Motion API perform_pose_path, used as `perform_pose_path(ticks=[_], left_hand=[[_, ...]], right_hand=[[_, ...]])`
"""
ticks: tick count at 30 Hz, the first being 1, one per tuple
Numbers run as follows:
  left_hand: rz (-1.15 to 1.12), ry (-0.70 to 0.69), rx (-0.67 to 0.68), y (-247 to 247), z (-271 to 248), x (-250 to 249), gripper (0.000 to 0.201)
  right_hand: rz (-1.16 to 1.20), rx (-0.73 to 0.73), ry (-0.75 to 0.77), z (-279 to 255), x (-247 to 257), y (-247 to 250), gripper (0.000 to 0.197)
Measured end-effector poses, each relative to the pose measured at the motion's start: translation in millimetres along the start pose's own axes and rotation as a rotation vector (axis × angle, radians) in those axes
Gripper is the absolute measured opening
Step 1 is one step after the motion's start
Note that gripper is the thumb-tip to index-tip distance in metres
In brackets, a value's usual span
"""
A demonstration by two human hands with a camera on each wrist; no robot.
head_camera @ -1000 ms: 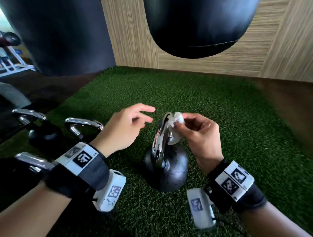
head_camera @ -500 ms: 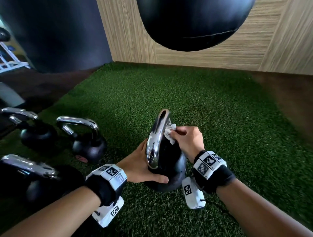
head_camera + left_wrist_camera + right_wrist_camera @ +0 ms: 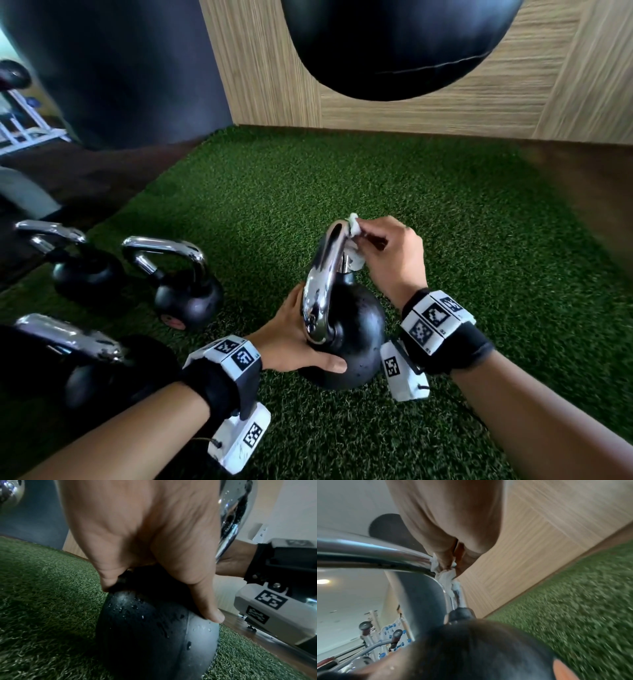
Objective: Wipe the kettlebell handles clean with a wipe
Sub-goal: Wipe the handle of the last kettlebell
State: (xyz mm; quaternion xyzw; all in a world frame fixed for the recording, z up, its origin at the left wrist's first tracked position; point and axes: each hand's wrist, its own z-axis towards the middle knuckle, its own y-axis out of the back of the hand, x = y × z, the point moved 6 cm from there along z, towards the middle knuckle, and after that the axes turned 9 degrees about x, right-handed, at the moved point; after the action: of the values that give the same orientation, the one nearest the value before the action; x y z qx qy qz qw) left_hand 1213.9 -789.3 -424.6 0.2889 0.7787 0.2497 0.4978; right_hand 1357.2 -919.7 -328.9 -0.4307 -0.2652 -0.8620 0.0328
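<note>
A black kettlebell (image 3: 356, 339) with a chrome handle (image 3: 323, 274) stands on the green turf in front of me. My left hand (image 3: 294, 339) grips its round body from the left, thumb across the front; the left wrist view shows the palm and thumb (image 3: 205, 601) on the wet black ball (image 3: 154, 635). My right hand (image 3: 387, 253) pinches a crumpled white wipe (image 3: 354, 233) against the far top corner of the handle. In the right wrist view the wipe (image 3: 445, 574) is bunched at the bend of the chrome bar (image 3: 376, 555).
Three more chrome-handled kettlebells stand at the left: one (image 3: 185, 291) nearest, one (image 3: 82, 274) behind it, one (image 3: 85, 363) at the lower left. A black punching bag (image 3: 394, 44) hangs overhead before a wooden wall (image 3: 513, 102). Turf stretches ahead and right.
My left hand came down from the air and took hold of the kettlebell's body. My right hand with the wipe slid down the handle's far side, then back up to the top corner.
</note>
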Motion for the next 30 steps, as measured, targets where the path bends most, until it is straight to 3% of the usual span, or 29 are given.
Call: perform_pose_path(ticks=[4,7,11,15,20,23,27,30], left_hand=[[0.040,-0.044,0.027,-2,0,-5,0.106],[0.052,-0.062,0.044,-2,-2,-9,0.104],[0.015,-0.080,0.037,-1,-2,-10,0.109],[0.004,-0.084,0.052,-2,-1,-9,0.107],[-0.046,-0.139,0.036,-1,-4,-16,0.123],[-0.066,-0.143,0.045,-1,-7,-17,0.108],[-0.065,-0.187,0.123,-4,-10,-25,0.057],[-0.045,-0.163,0.097,-3,-7,-18,0.075]], right_hand=[[-0.038,0.013,0.220,-29,39,13,0.028],[-0.034,0.082,0.282,-39,56,19,0.028],[-0.006,0.163,0.231,-36,61,23,0.027],[0.053,0.277,0.200,-69,63,17,0.026],[0.427,0.474,-0.101,-61,50,11,0.024],[0.387,0.506,-0.118,-74,46,5,0.024],[0.291,0.510,-0.144,-90,37,-3,0.026],[0.239,0.487,-0.099,-90,32,-5,0.025]])
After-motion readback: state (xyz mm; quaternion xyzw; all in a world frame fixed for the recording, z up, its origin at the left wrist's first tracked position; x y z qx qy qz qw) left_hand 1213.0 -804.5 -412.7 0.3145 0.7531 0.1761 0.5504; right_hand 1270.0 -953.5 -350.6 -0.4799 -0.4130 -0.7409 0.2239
